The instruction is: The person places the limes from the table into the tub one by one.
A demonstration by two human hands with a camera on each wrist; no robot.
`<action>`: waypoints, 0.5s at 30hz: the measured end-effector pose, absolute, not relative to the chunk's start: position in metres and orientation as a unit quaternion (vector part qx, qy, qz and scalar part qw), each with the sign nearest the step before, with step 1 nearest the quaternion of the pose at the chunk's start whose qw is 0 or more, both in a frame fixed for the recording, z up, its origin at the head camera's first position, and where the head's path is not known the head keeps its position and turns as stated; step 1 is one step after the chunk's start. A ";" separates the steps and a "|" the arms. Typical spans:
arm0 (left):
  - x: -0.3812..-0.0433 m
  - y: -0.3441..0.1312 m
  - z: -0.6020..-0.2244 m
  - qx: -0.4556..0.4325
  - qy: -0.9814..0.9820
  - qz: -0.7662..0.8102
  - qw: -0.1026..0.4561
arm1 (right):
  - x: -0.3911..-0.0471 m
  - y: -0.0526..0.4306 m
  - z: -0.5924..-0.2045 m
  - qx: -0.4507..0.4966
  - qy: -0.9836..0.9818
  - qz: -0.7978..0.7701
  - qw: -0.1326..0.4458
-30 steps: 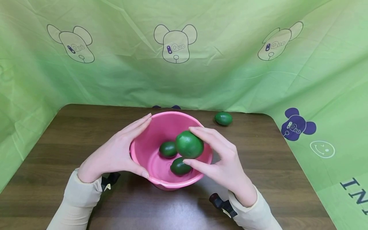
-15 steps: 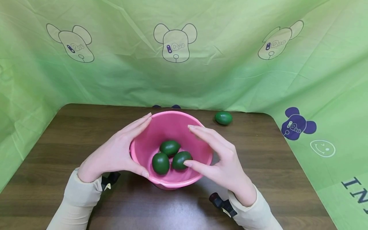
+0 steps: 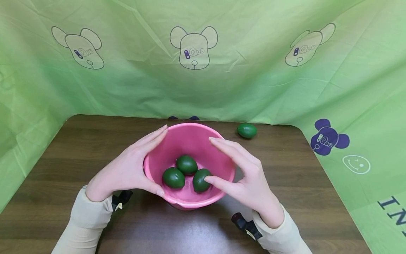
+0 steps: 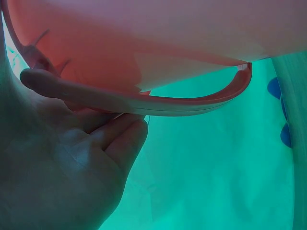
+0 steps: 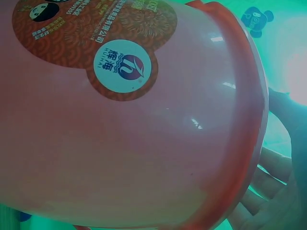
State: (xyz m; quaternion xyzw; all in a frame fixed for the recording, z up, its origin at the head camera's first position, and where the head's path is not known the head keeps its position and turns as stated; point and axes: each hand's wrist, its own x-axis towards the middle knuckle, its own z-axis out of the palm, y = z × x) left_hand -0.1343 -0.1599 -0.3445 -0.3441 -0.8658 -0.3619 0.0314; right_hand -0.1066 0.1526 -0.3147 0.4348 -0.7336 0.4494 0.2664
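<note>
A pink plastic bucket [image 3: 193,139] stands mid-table. Inside it, three dark green limes lie together: one at the left [image 3: 173,177], one behind [image 3: 186,164], one at the right [image 3: 200,181]. My left hand [image 3: 127,169] grips the bucket's left side, thumb at the near rim and fingers along the far side. In the left wrist view, the curved bucket handle [image 4: 158,105] crosses by the fingers. My right hand [image 3: 245,173] reaches over the right rim, thumb and fingers spread apart and holding nothing. Its thumb tip overlaps the right lime in view; contact cannot be told.
Another lime [image 3: 246,130] lies behind the bucket to the right, near the back edge of the wooden table [image 3: 285,183]. A green printed cloth [image 3: 234,91] hangs round the table. The bucket bears a red sticker [image 5: 122,64] on its outside.
The lime that my right hand held has been let go and dropped into the bucket, where it rolled to the left. The others shifted slightly. Both hands keep nearly the same place.
</note>
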 end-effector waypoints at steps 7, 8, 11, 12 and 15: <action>-0.135 -0.160 -0.346 -0.346 -0.866 -0.358 0.035 | -0.106 0.154 -0.313 0.425 -0.739 0.447 0.270; -0.135 -0.160 -0.346 -0.346 -0.866 -0.359 0.035 | -0.106 0.154 -0.313 0.425 -0.739 0.447 0.270; -0.135 -0.161 -0.346 -0.347 -0.866 -0.359 0.036 | -0.107 0.154 -0.313 0.424 -0.738 0.449 0.272; -0.135 -0.161 -0.346 -0.347 -0.866 -0.359 0.036 | -0.107 0.154 -0.312 0.423 -0.738 0.449 0.271; -0.135 -0.161 -0.346 -0.348 -0.865 -0.359 0.036 | -0.107 0.154 -0.312 0.422 -0.740 0.449 0.271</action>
